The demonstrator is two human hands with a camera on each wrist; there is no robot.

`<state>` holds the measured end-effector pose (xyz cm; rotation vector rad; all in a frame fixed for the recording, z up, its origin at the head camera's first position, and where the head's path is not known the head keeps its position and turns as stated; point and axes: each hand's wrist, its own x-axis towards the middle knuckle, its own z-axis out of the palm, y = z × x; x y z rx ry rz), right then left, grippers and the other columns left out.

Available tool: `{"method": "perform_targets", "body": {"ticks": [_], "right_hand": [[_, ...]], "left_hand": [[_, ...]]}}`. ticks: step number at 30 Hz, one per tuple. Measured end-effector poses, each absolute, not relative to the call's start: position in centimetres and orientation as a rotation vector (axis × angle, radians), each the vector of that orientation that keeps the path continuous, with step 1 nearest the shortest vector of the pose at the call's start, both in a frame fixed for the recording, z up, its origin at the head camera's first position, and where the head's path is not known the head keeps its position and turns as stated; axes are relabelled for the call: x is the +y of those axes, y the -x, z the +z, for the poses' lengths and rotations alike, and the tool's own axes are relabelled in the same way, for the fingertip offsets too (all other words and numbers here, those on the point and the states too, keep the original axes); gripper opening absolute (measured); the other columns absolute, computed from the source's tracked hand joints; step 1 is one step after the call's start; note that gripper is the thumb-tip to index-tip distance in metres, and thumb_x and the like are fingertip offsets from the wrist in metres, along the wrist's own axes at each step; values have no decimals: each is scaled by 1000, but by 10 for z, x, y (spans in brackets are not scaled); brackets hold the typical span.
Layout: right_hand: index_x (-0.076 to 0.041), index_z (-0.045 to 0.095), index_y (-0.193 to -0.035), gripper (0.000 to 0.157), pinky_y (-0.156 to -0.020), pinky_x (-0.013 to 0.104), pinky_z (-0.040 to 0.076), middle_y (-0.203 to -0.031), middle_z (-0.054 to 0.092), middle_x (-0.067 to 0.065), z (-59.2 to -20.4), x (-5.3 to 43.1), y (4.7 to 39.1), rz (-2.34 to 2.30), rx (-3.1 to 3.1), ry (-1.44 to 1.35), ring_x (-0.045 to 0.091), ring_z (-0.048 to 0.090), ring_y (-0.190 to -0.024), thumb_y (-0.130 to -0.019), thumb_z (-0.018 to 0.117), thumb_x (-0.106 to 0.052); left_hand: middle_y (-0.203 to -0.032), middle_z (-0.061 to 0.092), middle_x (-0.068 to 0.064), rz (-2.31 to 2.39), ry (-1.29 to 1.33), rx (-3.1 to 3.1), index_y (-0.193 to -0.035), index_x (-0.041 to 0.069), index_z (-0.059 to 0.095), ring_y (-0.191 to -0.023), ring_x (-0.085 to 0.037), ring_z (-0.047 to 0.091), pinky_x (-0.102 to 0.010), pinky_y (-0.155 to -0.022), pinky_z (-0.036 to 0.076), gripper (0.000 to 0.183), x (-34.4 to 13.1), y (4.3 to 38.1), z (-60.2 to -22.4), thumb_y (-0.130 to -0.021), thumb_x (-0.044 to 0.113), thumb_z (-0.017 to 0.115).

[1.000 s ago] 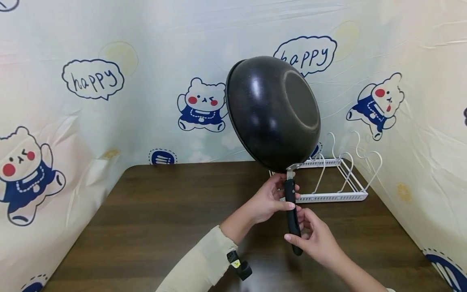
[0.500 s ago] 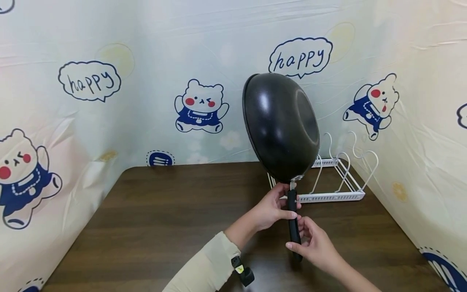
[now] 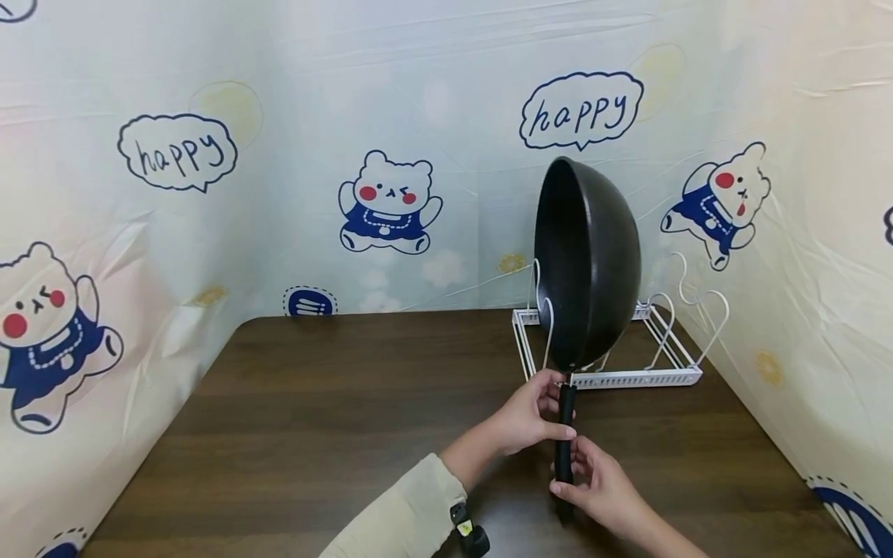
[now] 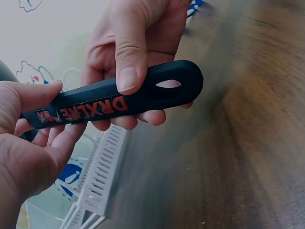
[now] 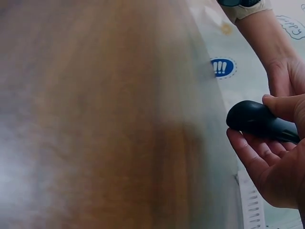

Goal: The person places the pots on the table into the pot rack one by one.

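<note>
A dark wok (image 3: 607,248) is held on edge, its opening turned to the left and its black handle (image 3: 564,457) pointing down toward me. High on the handle, near the pan, the left hand (image 3: 526,418) grips with thumb and fingers. Lower down, the right hand (image 3: 598,484) pinches the handle's end; in the left wrist view its thumb presses beside the hanging hole of the handle (image 4: 138,95). The wok stands among the wire loops of a white rack (image 3: 635,378) and hides part of it. Whether it rests on the rack I cannot tell.
The rack stands at the back right of the brown wooden table (image 3: 335,418), with more curved wire loops (image 3: 715,325) to the wok's right. A printed curtain (image 3: 279,217) closes off the back and both sides.
The wok has come down and to the right over the rack, turning from its bottom facing me to nearly edge-on. Both hands have moved down with the handle, keeping hold.
</note>
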<state>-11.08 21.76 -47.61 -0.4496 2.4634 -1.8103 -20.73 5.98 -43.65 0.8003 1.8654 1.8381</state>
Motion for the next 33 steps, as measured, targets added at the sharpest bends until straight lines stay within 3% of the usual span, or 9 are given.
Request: {"method": "perform_targets", "body": {"ticks": [9, 15, 25, 33], "right_hand": [[17, 41, -127, 57, -74, 27, 56, -105, 63, 25, -486, 223, 105, -1822, 2368, 446, 20, 68, -92, -84, 74, -2], [18, 41, -128, 63, -75, 25, 55, -105, 64, 21, -485, 226, 105, -1755, 2330, 364, 15, 66, -90, -83, 77, -8], [18, 44, -124, 58, -74, 24, 53, -102, 66, 17, -487, 224, 105, -1727, 2323, 401, 13, 65, -85, -84, 76, -8], [16, 47, -120, 60, -58, 30, 55, -93, 62, 10, -481, 228, 110, -1571, 2378, 366, 14, 63, -76, -79, 81, -11]], "left_hand": [[-104, 52, -1, 1767, -769, 1930, -126, 6, 47, -86, -9, 61, -22, -76, 53, 63, 66, 203, -447, -74, -12, 77], [-102, 51, -3, 1791, -717, 1886, -124, 5, 45, -84, -11, 60, -24, -72, 54, 62, 68, 201, -453, -74, -15, 76], [-102, 53, -2, 1759, -654, 1906, -123, 8, 47, -84, -10, 58, -24, -72, 53, 60, 62, 201, -457, -75, -12, 77], [-109, 55, 1, 1657, -684, 2040, -130, 8, 50, -85, -8, 62, -23, -72, 54, 64, 59, 198, -454, -75, -3, 81]]}}
